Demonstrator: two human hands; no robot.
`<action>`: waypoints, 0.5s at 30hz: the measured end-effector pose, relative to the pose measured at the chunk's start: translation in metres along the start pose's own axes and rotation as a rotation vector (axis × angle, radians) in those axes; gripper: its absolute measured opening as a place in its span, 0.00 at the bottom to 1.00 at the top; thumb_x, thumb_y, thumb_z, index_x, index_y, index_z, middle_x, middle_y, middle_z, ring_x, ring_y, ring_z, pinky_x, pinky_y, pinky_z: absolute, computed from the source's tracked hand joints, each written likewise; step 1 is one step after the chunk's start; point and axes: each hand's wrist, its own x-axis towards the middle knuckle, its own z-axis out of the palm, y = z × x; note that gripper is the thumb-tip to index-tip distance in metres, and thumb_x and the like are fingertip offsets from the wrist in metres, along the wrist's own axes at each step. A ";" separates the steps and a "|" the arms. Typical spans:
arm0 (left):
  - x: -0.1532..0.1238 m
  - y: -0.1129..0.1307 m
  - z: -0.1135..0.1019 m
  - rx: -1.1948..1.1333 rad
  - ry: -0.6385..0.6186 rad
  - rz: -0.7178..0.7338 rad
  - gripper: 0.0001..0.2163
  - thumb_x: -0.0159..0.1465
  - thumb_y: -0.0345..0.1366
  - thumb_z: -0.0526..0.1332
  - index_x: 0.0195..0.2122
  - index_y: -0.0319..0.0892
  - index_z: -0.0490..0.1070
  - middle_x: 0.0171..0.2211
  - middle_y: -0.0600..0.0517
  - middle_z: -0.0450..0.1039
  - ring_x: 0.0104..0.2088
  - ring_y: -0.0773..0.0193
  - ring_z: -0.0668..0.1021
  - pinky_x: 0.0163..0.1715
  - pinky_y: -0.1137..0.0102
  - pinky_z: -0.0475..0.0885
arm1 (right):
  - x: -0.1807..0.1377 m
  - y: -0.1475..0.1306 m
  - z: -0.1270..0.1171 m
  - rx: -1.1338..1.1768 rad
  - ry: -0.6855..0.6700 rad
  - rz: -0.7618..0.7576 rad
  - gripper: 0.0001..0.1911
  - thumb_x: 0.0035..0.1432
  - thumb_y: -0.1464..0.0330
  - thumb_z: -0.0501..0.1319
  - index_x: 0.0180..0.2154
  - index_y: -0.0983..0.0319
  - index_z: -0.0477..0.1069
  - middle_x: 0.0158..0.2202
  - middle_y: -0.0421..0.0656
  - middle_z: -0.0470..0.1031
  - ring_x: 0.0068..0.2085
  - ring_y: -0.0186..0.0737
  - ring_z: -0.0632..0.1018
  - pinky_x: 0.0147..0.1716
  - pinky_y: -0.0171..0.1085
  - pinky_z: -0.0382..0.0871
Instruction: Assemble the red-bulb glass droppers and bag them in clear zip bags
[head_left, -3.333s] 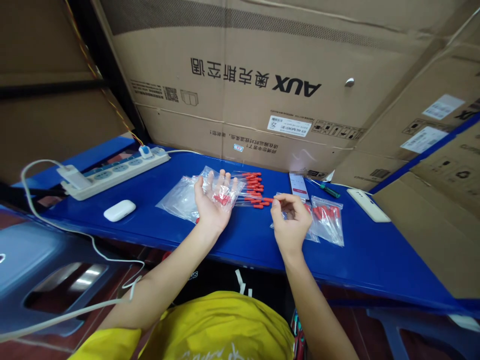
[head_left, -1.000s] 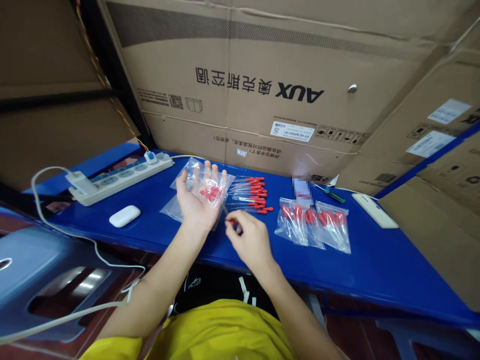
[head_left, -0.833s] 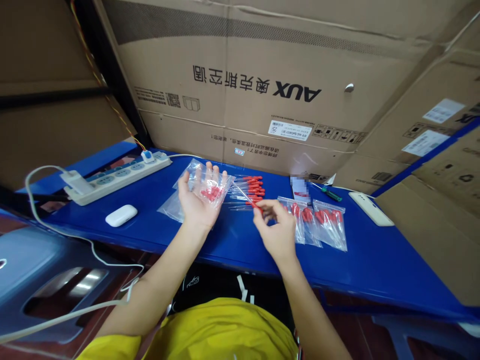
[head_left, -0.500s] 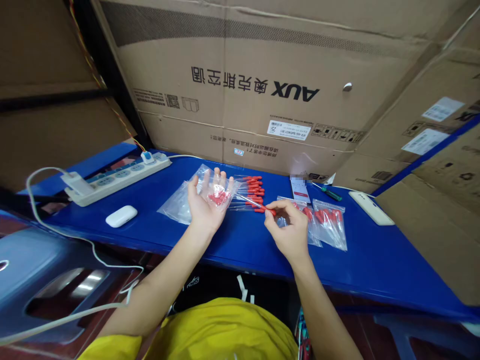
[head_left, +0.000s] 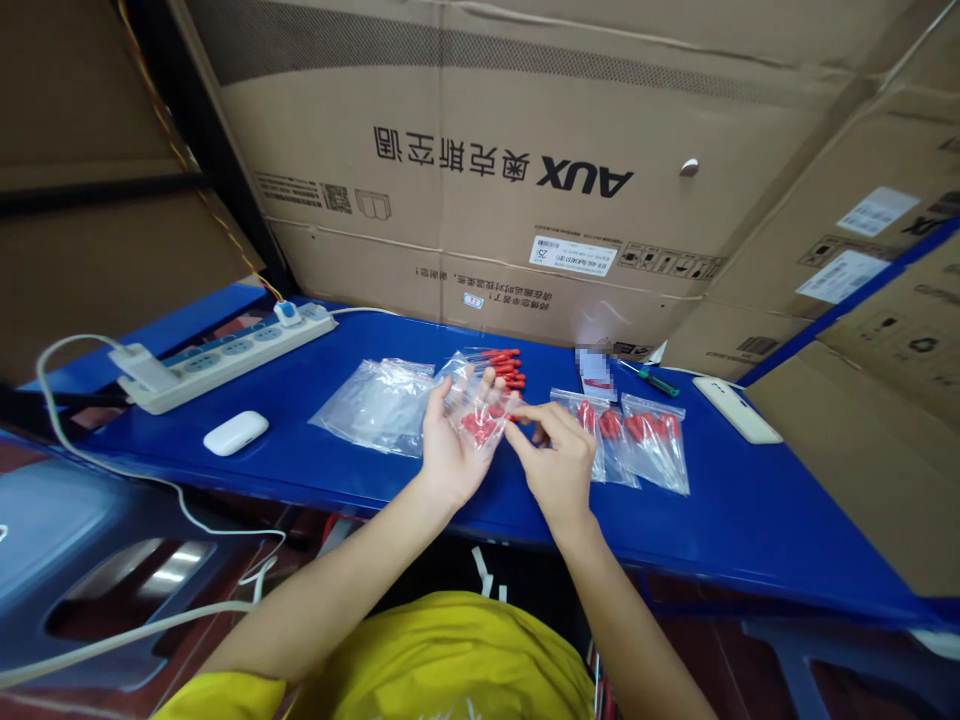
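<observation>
My left hand, palm up with fingers curled, holds a clear plastic bag containing several red-handled pieces. At the bag's right edge, my right hand pinches the red handle of a screwdriver; its shaft is hidden by the bag and my fingers. Behind my left fingers lies a row of red-handled screwdrivers, partly covered. Flat clear bags are stacked to the left of my left hand. Filled clear bags with red handles lie to the right of my right hand.
On the blue table are a white power strip, a white earphone case, a phone, a green-handled screwdriver and a cream-coloured slab. A large cardboard sheet stands behind. A white cable hangs at left.
My left hand and its bag have moved right and slightly down, meeting my right hand. The screwdriver's metal shaft, visible before between the hands, is now hidden at the bag. The view shifted slightly.
</observation>
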 end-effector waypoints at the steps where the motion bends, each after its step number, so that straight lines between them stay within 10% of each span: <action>1: 0.000 -0.001 0.000 -0.001 0.005 -0.005 0.11 0.74 0.40 0.59 0.49 0.41 0.76 0.44 0.46 0.83 0.44 0.57 0.85 0.59 0.57 0.78 | -0.001 0.000 0.001 -0.004 0.001 -0.012 0.03 0.66 0.70 0.68 0.38 0.58 0.81 0.32 0.40 0.79 0.29 0.37 0.73 0.33 0.38 0.69; 11: 0.006 0.013 0.000 -0.013 -0.017 0.056 0.10 0.74 0.40 0.58 0.47 0.42 0.76 0.44 0.47 0.83 0.44 0.58 0.85 0.59 0.56 0.78 | 0.001 -0.001 0.003 0.008 -0.026 0.059 0.08 0.69 0.69 0.61 0.44 0.58 0.80 0.34 0.40 0.79 0.27 0.36 0.73 0.30 0.37 0.71; 15: 0.012 0.030 0.003 -0.018 -0.036 0.141 0.08 0.72 0.39 0.60 0.45 0.42 0.76 0.44 0.48 0.84 0.45 0.58 0.85 0.61 0.54 0.77 | 0.001 0.011 0.003 -0.209 -0.148 0.064 0.12 0.69 0.71 0.59 0.49 0.58 0.79 0.45 0.46 0.81 0.43 0.47 0.79 0.45 0.44 0.75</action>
